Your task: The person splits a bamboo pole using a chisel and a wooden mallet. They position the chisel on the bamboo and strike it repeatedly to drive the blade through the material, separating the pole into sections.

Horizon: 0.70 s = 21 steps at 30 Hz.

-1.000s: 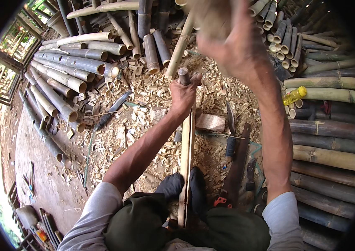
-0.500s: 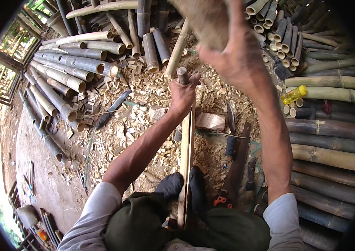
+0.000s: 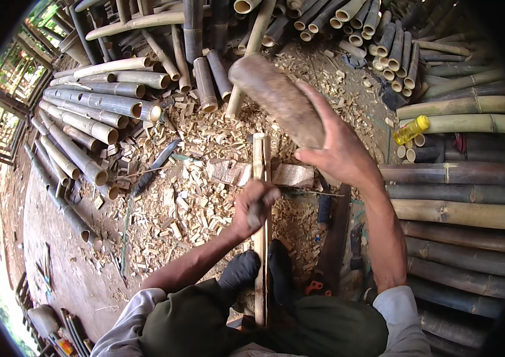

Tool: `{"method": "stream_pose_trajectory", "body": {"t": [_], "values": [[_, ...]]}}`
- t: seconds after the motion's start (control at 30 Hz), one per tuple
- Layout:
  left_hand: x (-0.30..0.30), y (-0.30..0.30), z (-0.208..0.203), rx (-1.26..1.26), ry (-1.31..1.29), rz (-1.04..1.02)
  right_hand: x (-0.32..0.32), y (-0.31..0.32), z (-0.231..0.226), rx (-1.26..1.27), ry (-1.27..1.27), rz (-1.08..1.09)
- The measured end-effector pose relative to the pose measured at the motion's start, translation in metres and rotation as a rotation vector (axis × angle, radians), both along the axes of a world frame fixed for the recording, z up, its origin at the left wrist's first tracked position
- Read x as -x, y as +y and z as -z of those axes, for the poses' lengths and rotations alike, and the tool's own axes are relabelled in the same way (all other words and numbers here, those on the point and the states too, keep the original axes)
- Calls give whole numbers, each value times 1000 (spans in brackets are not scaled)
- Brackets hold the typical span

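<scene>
My left hand point(image 3: 252, 205) is closed around a short, round-ended tool point(image 3: 256, 215), perhaps a chisel; its working end is hidden. That hand is over a split bamboo pole point(image 3: 259, 262), which runs from between my dark-covered feet point(image 3: 240, 275) away from me. The pole's far part crosses a rough wooden block point(image 3: 293, 176). Raised ahead and to the right, my right hand point(image 3: 344, 149) grips a thick, worn wooden club point(image 3: 279, 101), slightly blurred. The club is apart from the tool and the pole.
Wood chips point(image 3: 187, 196) cover the ground. A knife point(image 3: 156, 166) lies left; a saw point(image 3: 333, 238), a dark-handled blade point(image 3: 324, 209) and a hammer point(image 3: 356, 245) lie right. Bamboo poles point(image 3: 449, 211) are stacked right, with a yellow bottle point(image 3: 411, 130) on them. More bamboo point(image 3: 95, 107) lies far left.
My left hand has come nearer to me along the pole with the tool, baring the pole's far end. My right hand and the club have come lower and more fully into view.
</scene>
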<state>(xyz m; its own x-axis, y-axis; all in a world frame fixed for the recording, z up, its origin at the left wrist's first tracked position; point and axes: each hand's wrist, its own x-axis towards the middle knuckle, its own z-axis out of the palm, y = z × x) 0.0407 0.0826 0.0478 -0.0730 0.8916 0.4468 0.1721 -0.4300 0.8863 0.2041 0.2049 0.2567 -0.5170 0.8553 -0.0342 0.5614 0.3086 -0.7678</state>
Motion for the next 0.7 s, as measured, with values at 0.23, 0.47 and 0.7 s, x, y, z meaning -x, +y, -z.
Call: {"method": "stream_pose_trajectory", "body": {"t": [0.23,0.47,0.7], "values": [[12,-15,2,54,397,435,-71,-29,26,-97,266,157],[32,169,-133,627,-531,59,-118,-49,26,-132,451,315],[-38,206,-105,589,-176,526,-134,-60,40,-68,490,416]]}}
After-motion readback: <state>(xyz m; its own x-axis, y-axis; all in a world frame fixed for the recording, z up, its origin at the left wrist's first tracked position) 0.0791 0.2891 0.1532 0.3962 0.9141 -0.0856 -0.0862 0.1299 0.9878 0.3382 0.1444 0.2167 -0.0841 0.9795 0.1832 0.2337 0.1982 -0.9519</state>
